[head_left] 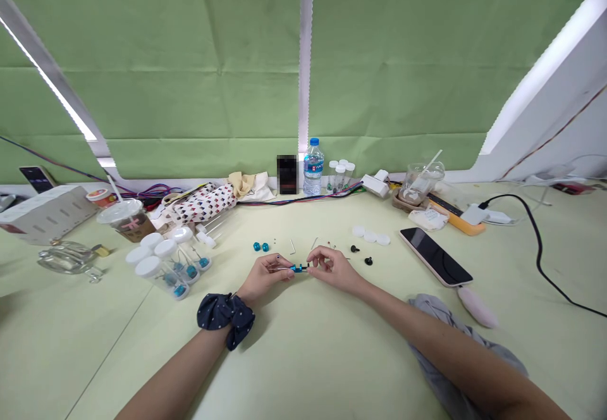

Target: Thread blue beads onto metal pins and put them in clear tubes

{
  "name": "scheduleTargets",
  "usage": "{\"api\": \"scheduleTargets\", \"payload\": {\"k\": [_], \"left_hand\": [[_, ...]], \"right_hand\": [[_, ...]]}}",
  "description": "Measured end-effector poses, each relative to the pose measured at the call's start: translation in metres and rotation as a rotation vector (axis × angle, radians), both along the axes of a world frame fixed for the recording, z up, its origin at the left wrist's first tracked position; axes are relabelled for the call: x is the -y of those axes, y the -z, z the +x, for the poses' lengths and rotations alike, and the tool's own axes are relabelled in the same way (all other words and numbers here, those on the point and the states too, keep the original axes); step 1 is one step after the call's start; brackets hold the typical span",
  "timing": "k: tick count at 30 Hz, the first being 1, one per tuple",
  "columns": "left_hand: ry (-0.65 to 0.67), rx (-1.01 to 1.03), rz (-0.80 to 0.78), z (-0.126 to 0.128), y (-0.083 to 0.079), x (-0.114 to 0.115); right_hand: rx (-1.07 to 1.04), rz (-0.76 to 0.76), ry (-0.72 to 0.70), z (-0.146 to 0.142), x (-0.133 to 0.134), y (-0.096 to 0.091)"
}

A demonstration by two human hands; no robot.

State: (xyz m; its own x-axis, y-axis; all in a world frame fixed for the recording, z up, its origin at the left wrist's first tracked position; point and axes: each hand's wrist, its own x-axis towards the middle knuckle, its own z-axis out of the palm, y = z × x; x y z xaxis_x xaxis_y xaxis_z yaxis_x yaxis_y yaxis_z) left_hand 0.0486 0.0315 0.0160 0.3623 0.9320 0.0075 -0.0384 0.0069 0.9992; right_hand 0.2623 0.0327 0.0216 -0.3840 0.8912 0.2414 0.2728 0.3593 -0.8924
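My left hand (265,274) and my right hand (331,267) meet over the pale green table (303,357), fingers pinched. Between them is a small blue part (298,268) on a thin metal pin; both hands grip it, the left on the pin side, the right at the other end. A dark dotted scrunchie (226,319) sits on my left wrist. Two loose blue beads (260,246) lie just beyond my left hand. Small metal pins (293,245) and two black pieces (361,254) lie beyond my right hand.
Several clear vials with white caps (165,265) lie at left beside a lidded cup (124,217) and a glass bottle (69,259). White caps (370,236), a phone (435,255), a grey cloth (455,357) and a black cable (540,249) are at right. A water bottle (313,168) stands at the back.
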Motion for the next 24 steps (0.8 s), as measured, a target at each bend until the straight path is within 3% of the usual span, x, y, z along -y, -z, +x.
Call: {"api": "scheduleTargets", "payload": {"k": [24], "left_hand": [[0.017,0.000,0.005,0.0004,-0.0003,0.0015]], "right_hand": [[-0.013,-0.030,-0.021,-0.0008,0.0026,-0.0017]]}}
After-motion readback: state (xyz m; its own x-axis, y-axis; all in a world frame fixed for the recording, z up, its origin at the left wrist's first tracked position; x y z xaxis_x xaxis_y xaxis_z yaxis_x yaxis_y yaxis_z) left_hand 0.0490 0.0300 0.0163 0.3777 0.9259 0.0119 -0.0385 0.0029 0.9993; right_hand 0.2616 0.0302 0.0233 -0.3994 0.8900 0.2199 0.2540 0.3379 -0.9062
